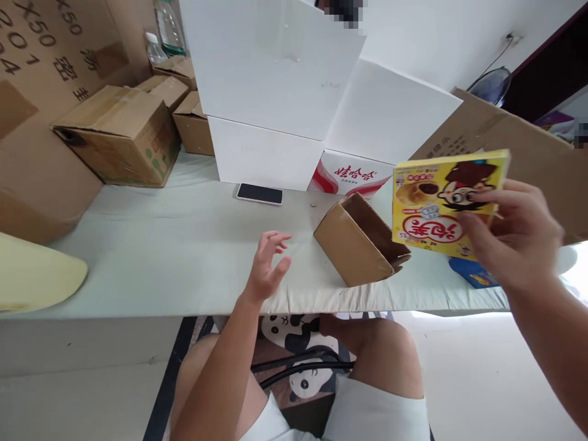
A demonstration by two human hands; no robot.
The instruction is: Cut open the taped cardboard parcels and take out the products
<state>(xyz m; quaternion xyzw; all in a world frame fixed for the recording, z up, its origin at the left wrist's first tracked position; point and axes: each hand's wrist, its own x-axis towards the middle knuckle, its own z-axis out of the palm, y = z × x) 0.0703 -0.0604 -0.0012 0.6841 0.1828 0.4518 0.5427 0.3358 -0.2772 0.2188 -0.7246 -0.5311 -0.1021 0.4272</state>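
- A pale cloth covers the table (151, 257), which carries the weight; I take the open carton as my clock's hub, twelve being straight ahead.
- White panels (275, 79) stand at eleven o'clock, perhaps as a screen along the far side.
- The open carton (342, 245) rests with its mouth facing up and toward two, which seems to keep its inside reachable from my right.
- The yellow packet (427, 211) is aloft between two and three, clear of the carton's rim.
- My right hand (482, 211) pinches its edge, thumb over the printed face, probably to steady it.
- My left hand (269, 263), between eight and nine, hovers with loosely spread fingers, gripping nothing.
- The phone (260, 194) lies flat at ten, apparently out of the way.
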